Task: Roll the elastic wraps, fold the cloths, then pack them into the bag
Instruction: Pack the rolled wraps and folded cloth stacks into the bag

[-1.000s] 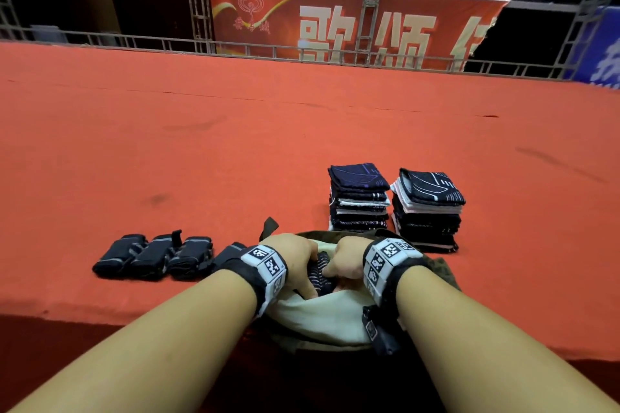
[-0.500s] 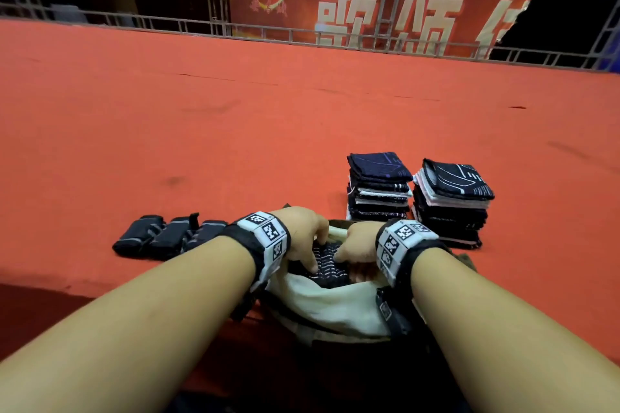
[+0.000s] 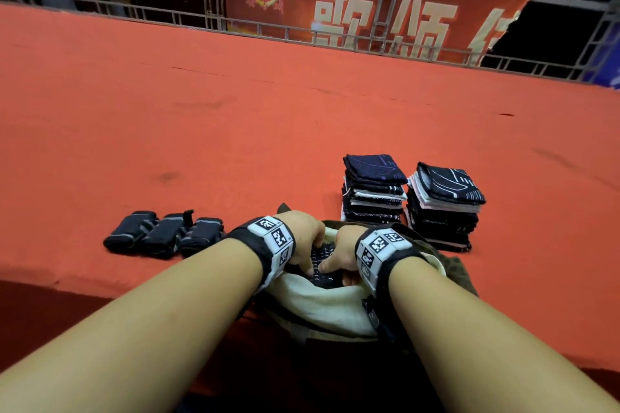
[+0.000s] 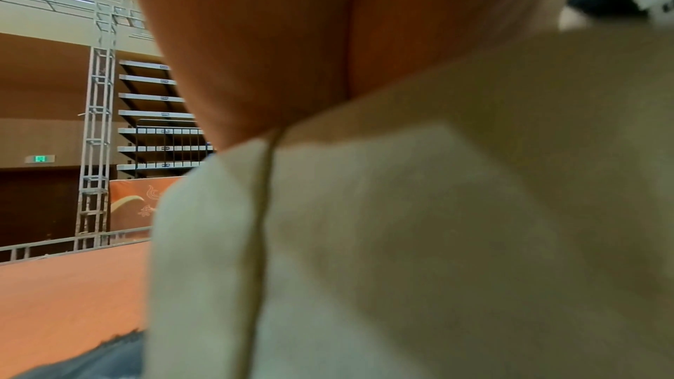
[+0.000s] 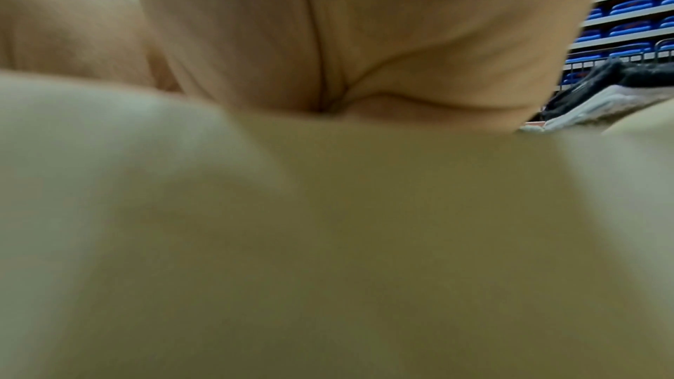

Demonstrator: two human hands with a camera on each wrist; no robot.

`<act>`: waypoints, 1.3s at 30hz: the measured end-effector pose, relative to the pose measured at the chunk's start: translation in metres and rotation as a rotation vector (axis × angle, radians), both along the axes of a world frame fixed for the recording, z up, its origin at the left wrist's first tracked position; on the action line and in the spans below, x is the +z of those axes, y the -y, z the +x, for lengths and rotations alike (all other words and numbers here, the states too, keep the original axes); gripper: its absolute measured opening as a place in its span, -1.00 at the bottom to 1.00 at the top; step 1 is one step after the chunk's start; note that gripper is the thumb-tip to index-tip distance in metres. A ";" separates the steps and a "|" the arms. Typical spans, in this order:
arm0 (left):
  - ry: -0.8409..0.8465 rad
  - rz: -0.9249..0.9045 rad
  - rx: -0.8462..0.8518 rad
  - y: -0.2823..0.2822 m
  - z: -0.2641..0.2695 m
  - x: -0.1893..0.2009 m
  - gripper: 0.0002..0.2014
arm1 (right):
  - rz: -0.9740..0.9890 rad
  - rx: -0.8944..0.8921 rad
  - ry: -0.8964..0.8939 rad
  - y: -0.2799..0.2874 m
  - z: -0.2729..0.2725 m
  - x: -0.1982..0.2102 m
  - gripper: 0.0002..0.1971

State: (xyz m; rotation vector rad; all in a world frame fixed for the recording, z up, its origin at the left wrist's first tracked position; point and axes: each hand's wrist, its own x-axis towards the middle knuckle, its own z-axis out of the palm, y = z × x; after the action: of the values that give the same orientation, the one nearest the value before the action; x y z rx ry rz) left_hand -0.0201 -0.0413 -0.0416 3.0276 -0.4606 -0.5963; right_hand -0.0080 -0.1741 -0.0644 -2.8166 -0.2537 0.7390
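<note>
Dotted dark cloth (image 3: 320, 263) sits under both sets of fingertips, now pushed deeper into the bag (image 3: 322, 307) than a moment ago. Left hand (image 3: 303, 238) and right hand (image 3: 342, 253) curl onto it; stacked cloths (image 3: 372, 191) wait beyond, rolled wraps (image 3: 161, 234) off left

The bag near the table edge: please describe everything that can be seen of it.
The bag is soft fabric, olive-brown outside with a cream lining that is turned out over its near rim. Its mouth is open and faces up. It sits at the near edge of the red table and sags partly over that edge. Both hands reach into it: the left hand and the right hand press on a dark dotted cloth inside. In both wrist views the lining fills the frame, blurred.
</note>
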 end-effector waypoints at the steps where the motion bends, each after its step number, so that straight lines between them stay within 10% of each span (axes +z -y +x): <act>1: 0.012 -0.011 -0.015 -0.002 -0.003 0.003 -0.43 | -0.029 0.018 0.025 0.001 -0.001 0.002 -0.61; 9: 0.260 -0.400 0.173 -0.085 -0.029 0.052 -0.87 | -0.168 0.018 0.111 -0.006 -0.015 0.056 -0.54; 14: 0.369 -0.331 0.428 -0.167 -0.048 0.060 -0.87 | 0.097 -0.022 0.182 -0.055 -0.004 0.086 -0.71; 25: 0.343 -0.313 0.799 -0.267 -0.071 -0.001 -0.88 | 0.558 -0.073 -0.079 -0.195 -0.011 0.014 -0.91; 34: 0.264 -0.477 0.985 -0.295 -0.052 -0.048 -0.62 | 0.439 -0.005 0.003 -0.251 -0.006 -0.010 -0.85; 39: 0.185 -0.532 1.086 -0.302 -0.042 -0.075 -0.08 | 0.268 0.119 0.040 -0.268 -0.006 -0.016 -0.56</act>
State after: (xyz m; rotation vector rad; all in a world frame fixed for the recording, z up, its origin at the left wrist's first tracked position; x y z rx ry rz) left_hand -0.0620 0.2607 -0.1167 2.3050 0.8476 -0.0781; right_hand -0.0138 0.0940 -0.0801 -2.5805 -0.4928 0.6206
